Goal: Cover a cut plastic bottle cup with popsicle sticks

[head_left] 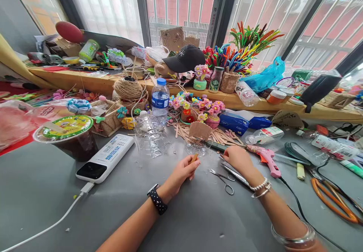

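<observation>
My left hand (pixel 183 171) is closed in a pinch on a short wooden stick piece (pixel 194 157) above the grey table (pixel 42 191); a black watch sits on that wrist. My right hand (pixel 237 159) rests on the table with fingers curled, close to the pink glue gun (pixel 266 157) and a long pair of scissors (pixel 236 174); what it holds, if anything, is hidden. Small scissors (pixel 224 179) lie between my hands. A pile of wooden sticks (pixel 195 131) and a clear cut bottle piece (pixel 195 146) lie just beyond.
A white power bank (pixel 106 157) with its cable lies at left beside a lidded cup (pixel 69 134). A clear crushed bottle (pixel 150 136), a water bottle (pixel 160 98), a twine ball (pixel 129 89), craft flowers (pixel 204 110), orange scissors (pixel 331 201) and a cluttered wooden shelf (pixel 93 81) surround me.
</observation>
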